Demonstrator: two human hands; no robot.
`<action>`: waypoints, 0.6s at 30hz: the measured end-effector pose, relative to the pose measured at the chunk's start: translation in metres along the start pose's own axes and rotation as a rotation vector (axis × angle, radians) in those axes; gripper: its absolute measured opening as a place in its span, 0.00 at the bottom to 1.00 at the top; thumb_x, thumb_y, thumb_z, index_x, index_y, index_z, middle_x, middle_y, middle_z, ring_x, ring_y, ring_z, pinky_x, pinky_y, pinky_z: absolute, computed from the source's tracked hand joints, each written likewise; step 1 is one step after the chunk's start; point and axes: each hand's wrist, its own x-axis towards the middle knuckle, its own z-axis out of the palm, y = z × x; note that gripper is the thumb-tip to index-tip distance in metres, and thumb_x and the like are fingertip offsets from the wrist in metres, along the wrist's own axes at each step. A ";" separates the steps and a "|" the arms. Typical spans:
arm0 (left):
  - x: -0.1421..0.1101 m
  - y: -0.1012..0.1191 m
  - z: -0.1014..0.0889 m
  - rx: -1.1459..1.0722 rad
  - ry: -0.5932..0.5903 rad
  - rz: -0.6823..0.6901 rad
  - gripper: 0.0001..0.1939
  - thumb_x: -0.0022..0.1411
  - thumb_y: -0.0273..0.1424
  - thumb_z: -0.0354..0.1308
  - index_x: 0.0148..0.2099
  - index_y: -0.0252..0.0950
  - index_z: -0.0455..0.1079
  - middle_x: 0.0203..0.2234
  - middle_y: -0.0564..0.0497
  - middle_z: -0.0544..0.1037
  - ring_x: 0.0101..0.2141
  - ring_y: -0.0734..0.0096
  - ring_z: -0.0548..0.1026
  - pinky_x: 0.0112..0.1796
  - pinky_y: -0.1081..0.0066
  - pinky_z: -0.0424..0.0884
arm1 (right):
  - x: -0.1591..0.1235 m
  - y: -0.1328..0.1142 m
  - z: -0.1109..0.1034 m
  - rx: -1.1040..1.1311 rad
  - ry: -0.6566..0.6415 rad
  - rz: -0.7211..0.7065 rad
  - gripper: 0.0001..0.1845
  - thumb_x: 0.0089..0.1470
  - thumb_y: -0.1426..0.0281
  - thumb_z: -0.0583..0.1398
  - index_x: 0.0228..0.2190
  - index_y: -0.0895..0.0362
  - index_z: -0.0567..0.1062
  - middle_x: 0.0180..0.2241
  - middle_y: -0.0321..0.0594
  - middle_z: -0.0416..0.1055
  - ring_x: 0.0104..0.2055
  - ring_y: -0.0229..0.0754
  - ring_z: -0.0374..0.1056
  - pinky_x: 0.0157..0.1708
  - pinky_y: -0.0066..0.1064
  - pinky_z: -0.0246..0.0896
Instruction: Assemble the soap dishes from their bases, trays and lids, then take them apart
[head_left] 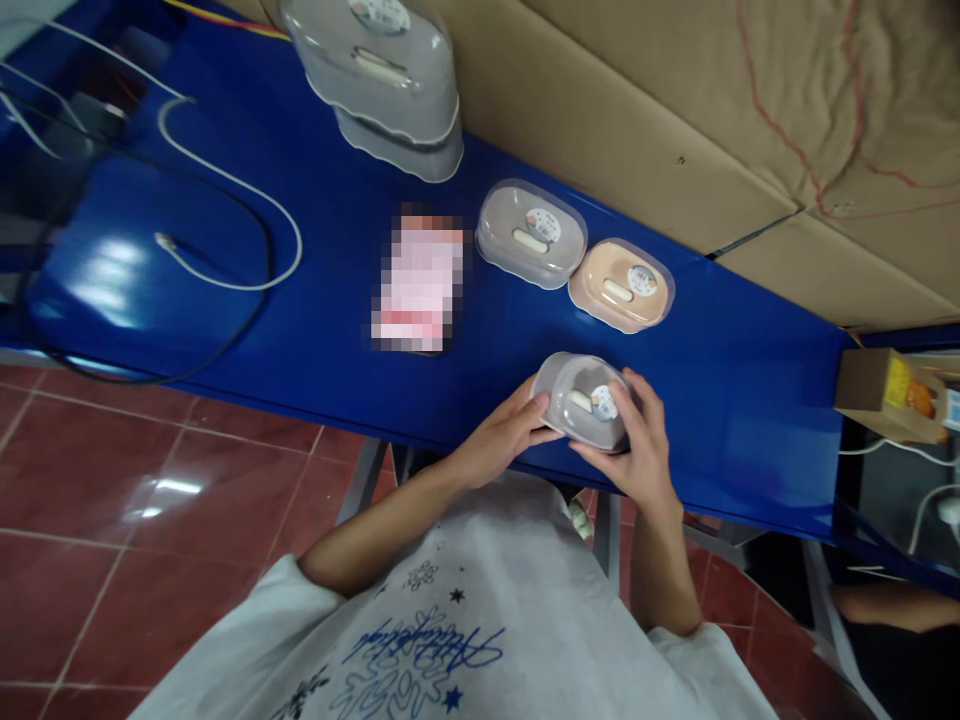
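Observation:
A small grey oval plastic container (562,373) with a clear domed lid, a cream-coloured handle piece and a round white label is held between both hands at the table's front edge. My left hand (517,418) grips its left end, the thumb on the near side of the lid. Around the right end curls my right hand (637,440), fingers over the lid near the label and thumb low on the near side. Just beyond stand two similar lidded containers, a peach one (626,275) and a grey one (510,225), side by side and almost touching.
Farther left are larger grey containers (390,95), stacked. A flat pixelated item (420,285) lies on the blue table (337,370). White cable (225,185) and black cable loop at left. Brown cardboard (600,130) runs along the back. An open carton (870,390) and a person's arm (900,607) are at right.

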 end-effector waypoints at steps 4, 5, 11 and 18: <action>-0.011 0.005 0.005 0.103 0.059 0.021 0.36 0.72 0.48 0.63 0.77 0.49 0.60 0.71 0.40 0.69 0.69 0.43 0.70 0.70 0.41 0.60 | -0.013 0.044 -0.027 -0.158 0.057 0.132 0.48 0.59 0.55 0.72 0.74 0.41 0.60 0.73 0.52 0.59 0.73 0.67 0.61 0.68 0.66 0.63; -0.014 0.006 0.005 0.140 0.065 0.037 0.35 0.72 0.47 0.63 0.76 0.49 0.62 0.71 0.40 0.70 0.69 0.43 0.70 0.70 0.42 0.62 | -0.015 0.057 -0.034 -0.182 0.070 0.167 0.47 0.59 0.54 0.72 0.73 0.43 0.61 0.73 0.53 0.59 0.73 0.67 0.60 0.68 0.65 0.62; -0.031 0.016 0.004 0.338 0.123 0.157 0.22 0.74 0.45 0.61 0.65 0.44 0.74 0.62 0.41 0.78 0.60 0.50 0.78 0.59 0.50 0.76 | 0.008 0.106 -0.067 -0.349 0.058 0.231 0.50 0.61 0.43 0.66 0.75 0.47 0.58 0.79 0.54 0.45 0.79 0.74 0.44 0.72 0.73 0.47; -0.038 0.022 -0.008 0.344 0.234 0.282 0.14 0.76 0.42 0.59 0.56 0.43 0.78 0.52 0.46 0.83 0.51 0.59 0.82 0.52 0.59 0.78 | 0.108 0.079 -0.049 -0.327 -0.079 0.014 0.57 0.61 0.38 0.62 0.77 0.47 0.46 0.81 0.53 0.34 0.81 0.71 0.36 0.73 0.72 0.41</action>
